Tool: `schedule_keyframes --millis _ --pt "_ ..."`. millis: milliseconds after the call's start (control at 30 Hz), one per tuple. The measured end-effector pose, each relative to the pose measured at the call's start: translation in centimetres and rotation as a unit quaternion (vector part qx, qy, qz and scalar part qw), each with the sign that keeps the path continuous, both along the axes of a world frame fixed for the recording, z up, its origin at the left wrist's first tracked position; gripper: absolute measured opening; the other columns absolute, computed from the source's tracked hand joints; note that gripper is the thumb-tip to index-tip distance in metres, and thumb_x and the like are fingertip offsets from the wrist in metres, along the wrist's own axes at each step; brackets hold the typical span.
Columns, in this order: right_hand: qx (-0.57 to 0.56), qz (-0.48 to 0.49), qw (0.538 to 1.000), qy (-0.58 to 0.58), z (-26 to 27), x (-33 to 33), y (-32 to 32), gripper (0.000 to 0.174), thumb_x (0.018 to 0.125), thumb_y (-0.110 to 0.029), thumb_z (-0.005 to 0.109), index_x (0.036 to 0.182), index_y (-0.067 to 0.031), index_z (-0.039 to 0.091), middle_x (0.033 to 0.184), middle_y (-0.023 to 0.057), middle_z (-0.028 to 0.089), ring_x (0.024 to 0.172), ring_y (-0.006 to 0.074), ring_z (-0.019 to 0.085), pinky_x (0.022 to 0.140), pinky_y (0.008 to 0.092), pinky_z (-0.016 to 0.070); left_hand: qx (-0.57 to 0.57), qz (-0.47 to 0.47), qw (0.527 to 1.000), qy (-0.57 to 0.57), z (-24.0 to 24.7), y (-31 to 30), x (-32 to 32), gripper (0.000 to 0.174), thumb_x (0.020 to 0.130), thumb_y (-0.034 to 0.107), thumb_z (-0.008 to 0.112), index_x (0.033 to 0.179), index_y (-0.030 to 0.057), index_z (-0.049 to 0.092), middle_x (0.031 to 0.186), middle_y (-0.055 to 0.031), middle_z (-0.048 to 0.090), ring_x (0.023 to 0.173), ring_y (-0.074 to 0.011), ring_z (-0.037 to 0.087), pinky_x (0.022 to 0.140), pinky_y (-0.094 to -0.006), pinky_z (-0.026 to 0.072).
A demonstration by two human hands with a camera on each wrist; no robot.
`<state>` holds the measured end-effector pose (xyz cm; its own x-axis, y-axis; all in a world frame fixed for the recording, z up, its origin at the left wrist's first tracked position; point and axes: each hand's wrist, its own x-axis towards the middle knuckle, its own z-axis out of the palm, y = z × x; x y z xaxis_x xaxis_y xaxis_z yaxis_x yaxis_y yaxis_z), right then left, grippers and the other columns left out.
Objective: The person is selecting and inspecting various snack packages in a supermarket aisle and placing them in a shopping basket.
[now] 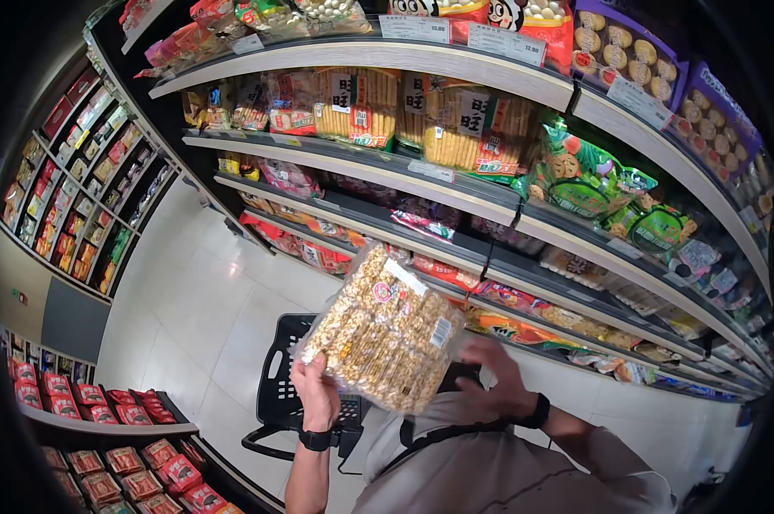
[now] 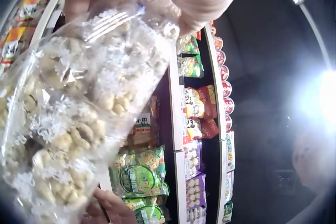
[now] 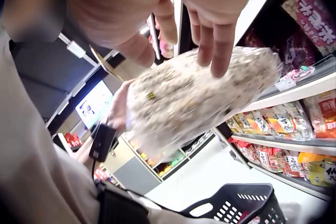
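A clear plastic pack of puffed-grain bars [image 1: 387, 334], with a white label and a barcode, is held up in front of the person's body. My left hand [image 1: 317, 396] grips its lower left edge, the thumb lying on the near face. In the left wrist view the wrapped bars [image 2: 68, 113] fill the left side beneath the fingers. My right hand [image 1: 497, 381] is beside the pack's right edge, fingers spread and loosely bent. Seen from the right wrist, those fingers [image 3: 223, 45] hang over the pack [image 3: 194, 98], overlapping its top edge.
A black shopping basket [image 1: 276, 385] is below and behind the pack. Snack shelves [image 1: 455, 188] curve along the front and right, with rice crackers [image 1: 473, 128] and green cookie bags [image 1: 584, 180]. Red packets [image 1: 130, 415] sit on a display at lower left. Pale floor tiles [image 1: 181, 317] lie between.
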<state>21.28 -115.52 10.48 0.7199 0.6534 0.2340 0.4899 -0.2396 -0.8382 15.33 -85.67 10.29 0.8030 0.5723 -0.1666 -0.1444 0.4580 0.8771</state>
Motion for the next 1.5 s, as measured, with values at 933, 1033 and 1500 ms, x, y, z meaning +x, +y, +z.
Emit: schedule_keyframes --millis 933,1033,1500 --pt "0.235 -0.030 0.896 0.376 3.3 -1.3 1.2 0.059 0.090 -0.017 0.051 0.141 -0.0013 0.025 0.129 0.0086 0.047 0.116 0.0134 0.045 0.097 0.0309 0.0380 0.166 -0.226 0.960 0.024 2.6 -2.9 -8.7 0.060 0.078 0.023 0.076 0.122 -0.0047 0.046 0.110 -0.0100 0.061 0.096 -0.0134 0.057 0.085 -0.0292 0.0460" --pt "0.275 -0.020 0.863 0.424 3.7 -1.7 1.7 0.062 0.092 -0.025 0.045 0.144 -0.0021 0.020 0.136 0.0101 0.041 0.122 0.0162 0.042 0.102 0.0329 0.0332 0.171 -0.232 0.957 0.025 3.2 -2.5 -9.3 0.066 0.077 0.021 0.078 0.126 -0.0054 0.042 0.112 -0.0107 0.060 0.099 -0.0143 0.057 0.087 -0.0296 0.0456" --pt "0.334 -0.045 0.793 0.507 3.7 -2.1 2.5 0.060 0.091 -0.028 0.046 0.143 -0.0067 0.025 0.134 0.0084 0.044 0.120 0.0200 0.047 0.100 0.0354 0.0392 0.176 -0.209 0.962 0.010 7.1 -3.3 -10.2 0.073 0.071 0.017 0.082 0.126 -0.0053 0.038 0.114 -0.0125 0.058 0.101 -0.0159 0.057 0.088 -0.0308 0.0469"
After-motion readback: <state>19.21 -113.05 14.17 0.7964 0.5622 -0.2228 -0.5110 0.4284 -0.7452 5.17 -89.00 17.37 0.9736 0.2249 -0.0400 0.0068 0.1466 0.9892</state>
